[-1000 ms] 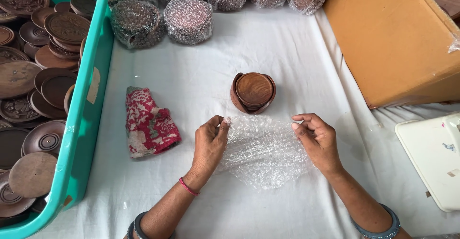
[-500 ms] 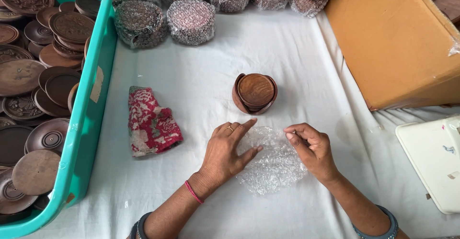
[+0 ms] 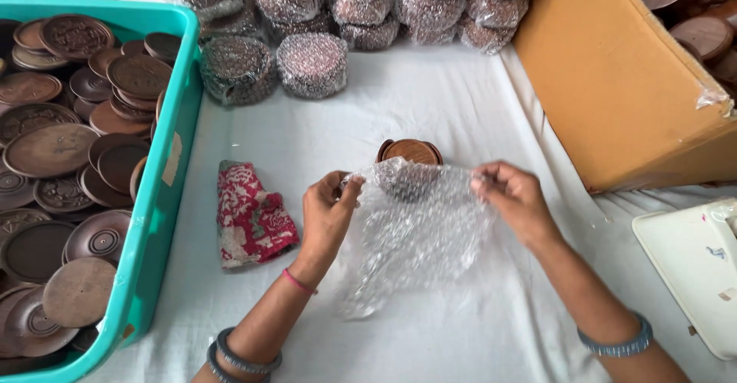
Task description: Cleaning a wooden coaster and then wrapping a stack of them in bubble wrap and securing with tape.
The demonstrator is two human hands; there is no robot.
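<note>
My left hand and my right hand each pinch a top corner of a clear sheet of bubble wrap, which hangs between them above the white cloth. Just beyond the sheet sits a small stack of round brown wooden coasters, its near side seen through the plastic. A folded red and white patterned cloth lies to the left of my left hand.
A teal plastic crate full of several carved wooden discs stands on the left. Several bubble-wrapped round bundles line the far edge. A brown cardboard box is at right, with a white tray nearer me.
The bubble wrap lay flat on the cloth under my hands; now both hands have lifted it by its top corners and spread it wider in front of the coaster stack.
</note>
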